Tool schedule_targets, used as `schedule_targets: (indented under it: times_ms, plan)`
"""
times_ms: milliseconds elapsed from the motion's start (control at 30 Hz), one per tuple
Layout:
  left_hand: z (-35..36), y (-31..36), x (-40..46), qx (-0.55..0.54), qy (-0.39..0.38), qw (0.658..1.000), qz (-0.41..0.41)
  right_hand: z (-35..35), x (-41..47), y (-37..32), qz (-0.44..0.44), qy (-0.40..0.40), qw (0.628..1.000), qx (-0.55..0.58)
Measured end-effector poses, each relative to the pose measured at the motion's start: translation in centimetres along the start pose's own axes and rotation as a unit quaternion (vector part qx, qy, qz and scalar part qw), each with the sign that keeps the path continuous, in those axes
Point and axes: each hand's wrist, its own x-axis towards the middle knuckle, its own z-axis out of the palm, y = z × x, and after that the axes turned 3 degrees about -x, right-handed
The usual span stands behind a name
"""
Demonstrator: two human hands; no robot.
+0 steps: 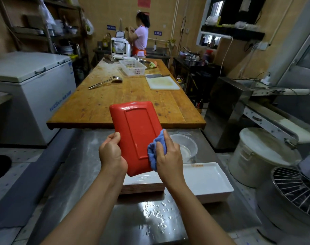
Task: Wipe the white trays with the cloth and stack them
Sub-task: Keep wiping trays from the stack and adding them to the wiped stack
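Above wet steel counter (pixel 150 218), left hand (pixel 111 152) grips glossy red tray (pixel 136 135).

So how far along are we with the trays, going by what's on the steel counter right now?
Done, it seems: a stack of trays sits on the steel counter under the hands. In hand: the left hand holds a tray red underside up, while the right hand rubs the blue cloth along its edge. Left: one white tray lies face up beside the stack, apparently unwiped, and the held one still needs stacking.
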Motion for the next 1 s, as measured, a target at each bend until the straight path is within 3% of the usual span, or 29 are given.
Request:
schedule_targets:
  times_ms: [133,267,400,533,733,1000]
  plan:
    - [0.2,-0.3,-0.7,-0.039,-0.087,0.992,-0.085,-1.5,1.0,0.6,0.025,0.036,0.994,0.098]
    - [-1.0,1.8,0.1,0.033,-0.203,0.971,-0.124,-4.2,2.7,1.8,0.031,-0.055,0.983,0.171]
    - [-2.3,4.2,1.6,0.127,-0.296,0.924,-0.208,-6.9,4.9,2.4,-0.010,-0.142,0.979,0.146]
    - [-2.4,4.1,1.7,0.149,-0.272,0.921,-0.235,-7.4,5.9,2.0,-0.039,-0.186,0.976,0.105]
    - [-2.9,2.0,1.7,0.038,-0.212,0.957,-0.196,-6.7,5.3,2.5,-0.039,-0.158,0.985,0.062]
    - [-3.4,0.4,1.6,-0.035,-0.179,0.969,-0.164,-5.8,1.8,2.9,-0.110,-0.139,0.984,0.004]
